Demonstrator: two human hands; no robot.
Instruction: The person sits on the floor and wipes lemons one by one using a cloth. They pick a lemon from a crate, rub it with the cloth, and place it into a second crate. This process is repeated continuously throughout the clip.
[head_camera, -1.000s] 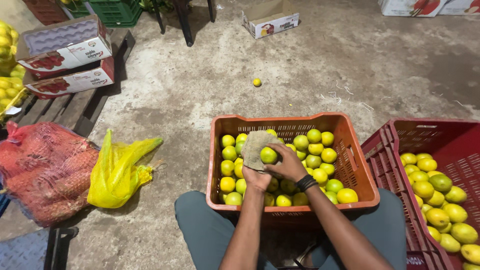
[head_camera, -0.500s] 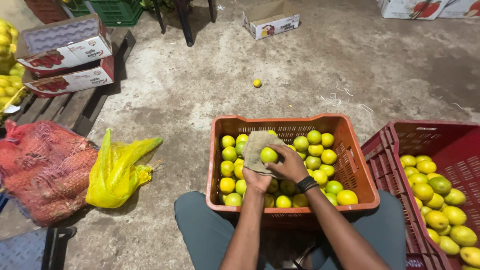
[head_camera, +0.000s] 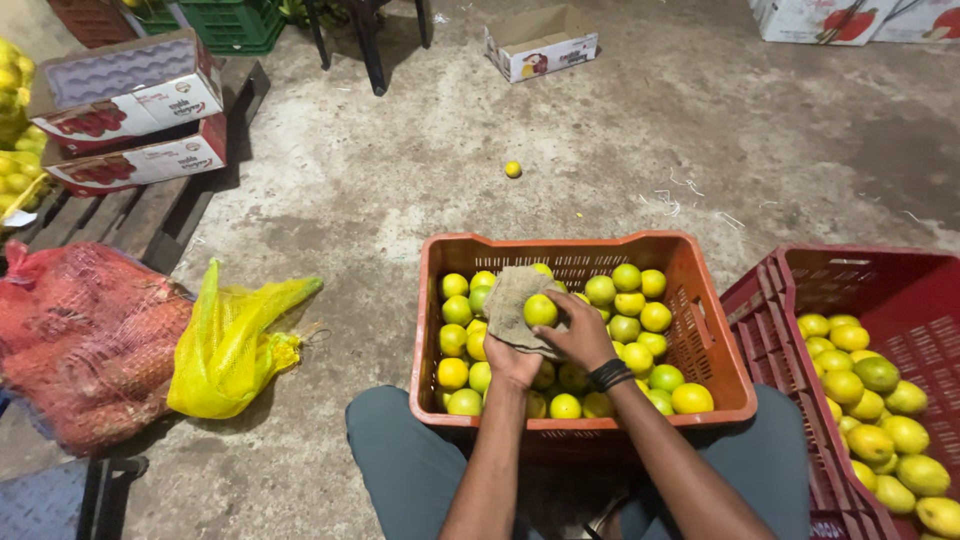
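Observation:
An orange plastic crate (head_camera: 700, 262) stands in front of my knees, filled with several yellow-green citrus fruits. My left hand (head_camera: 512, 362) holds a brownish cloth (head_camera: 512, 300) over the crate. My right hand (head_camera: 578, 335), with a dark band on the wrist, grips one yellow-green fruit (head_camera: 541, 311) against that cloth. Both hands hover above the fruit at the crate's middle left.
A dark red crate (head_camera: 790, 330) with more fruit stands at my right. A yellow mesh bag (head_camera: 235, 345) and a red mesh sack (head_camera: 80, 345) lie at left, next to a wooden pallet (head_camera: 140, 215) with cardboard boxes (head_camera: 130, 110). One loose fruit (head_camera: 512, 169) lies on the concrete floor.
Hands, cloth and fruit stay in nearly the same place over the crate; only slight shifts of the fingers show.

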